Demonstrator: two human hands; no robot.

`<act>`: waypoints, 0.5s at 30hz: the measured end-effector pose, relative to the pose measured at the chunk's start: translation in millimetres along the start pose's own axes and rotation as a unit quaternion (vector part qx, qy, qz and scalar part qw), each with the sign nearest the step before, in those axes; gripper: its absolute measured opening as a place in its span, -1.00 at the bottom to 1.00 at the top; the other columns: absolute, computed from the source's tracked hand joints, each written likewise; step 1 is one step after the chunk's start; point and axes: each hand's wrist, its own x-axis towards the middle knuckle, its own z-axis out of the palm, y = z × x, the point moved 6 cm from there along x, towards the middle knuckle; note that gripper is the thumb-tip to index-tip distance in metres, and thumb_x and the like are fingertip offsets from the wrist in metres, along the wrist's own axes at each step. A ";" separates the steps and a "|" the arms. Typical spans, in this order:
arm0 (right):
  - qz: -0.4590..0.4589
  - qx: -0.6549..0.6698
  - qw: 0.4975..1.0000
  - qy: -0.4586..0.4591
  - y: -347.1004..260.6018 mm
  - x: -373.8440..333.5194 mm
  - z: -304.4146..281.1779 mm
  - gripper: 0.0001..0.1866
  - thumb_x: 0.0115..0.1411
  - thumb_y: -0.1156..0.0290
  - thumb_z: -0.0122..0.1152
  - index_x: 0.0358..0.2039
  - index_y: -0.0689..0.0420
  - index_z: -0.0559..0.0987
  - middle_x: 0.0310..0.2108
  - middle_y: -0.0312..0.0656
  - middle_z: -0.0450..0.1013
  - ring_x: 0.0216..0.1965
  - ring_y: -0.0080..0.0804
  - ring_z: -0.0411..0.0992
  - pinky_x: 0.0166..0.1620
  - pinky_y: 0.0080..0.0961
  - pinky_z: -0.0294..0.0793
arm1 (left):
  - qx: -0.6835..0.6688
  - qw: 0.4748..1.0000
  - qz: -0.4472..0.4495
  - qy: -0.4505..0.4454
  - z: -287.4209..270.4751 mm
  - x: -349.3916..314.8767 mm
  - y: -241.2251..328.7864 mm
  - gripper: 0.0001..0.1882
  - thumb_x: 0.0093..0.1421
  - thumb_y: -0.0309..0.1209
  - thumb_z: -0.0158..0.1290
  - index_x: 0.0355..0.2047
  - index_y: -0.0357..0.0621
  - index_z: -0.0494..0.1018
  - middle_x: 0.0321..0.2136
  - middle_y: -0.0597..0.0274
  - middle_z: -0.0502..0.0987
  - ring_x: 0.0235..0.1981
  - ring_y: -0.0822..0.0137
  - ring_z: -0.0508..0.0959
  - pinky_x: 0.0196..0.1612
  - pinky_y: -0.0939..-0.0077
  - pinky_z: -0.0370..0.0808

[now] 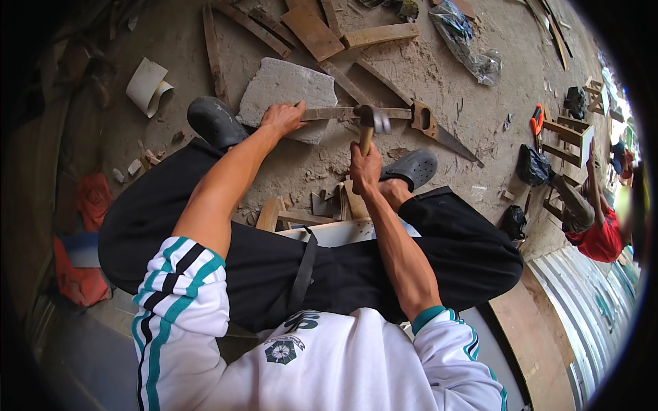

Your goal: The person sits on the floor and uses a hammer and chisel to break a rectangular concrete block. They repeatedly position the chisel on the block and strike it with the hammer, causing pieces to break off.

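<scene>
My left hand (pixel 282 118) grips one end of a narrow wooden strip (pixel 329 114), which lies across a rough grey concrete slab (pixel 286 83) on the ground. My right hand (pixel 366 164) is wrapped round the wooden handle of a claw hammer (pixel 368 140). Slightly smeared by motion, the hammer's head appears over the strip; whether it touches the wood I cannot tell. Past the strip's right end lies a handsaw (pixel 426 120) with a wooden handle, its blade slanting away to the lower right.
Several boards (pixel 312 33) lie scattered beyond the slab. A crumpled plastic bag (pixel 466 44) is at the far right, a curled pale sheet (pixel 147 87) at the left. Wood offcuts (pixel 301 218) sit between my legs. Another person in a red shirt (pixel 600 240) sits at right near orange-handled cutters (pixel 537 122).
</scene>
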 end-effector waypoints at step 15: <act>-0.021 0.028 0.999 0.002 -3.8 12.1 -0.4 -0.72 0.13 0.25 0.15 -0.40 0.27 0.50 -0.60 0.03 0.42 -0.55 -0.21 0.40 -0.35 -0.24 0.40 | -0.016 1.000 -0.014 -0.012 -0.3 2.8 1.2 -0.49 0.18 0.01 0.10 -0.14 -0.13 0.25 -0.34 -0.09 0.61 -0.28 -0.03 0.65 -0.30 0.05 0.59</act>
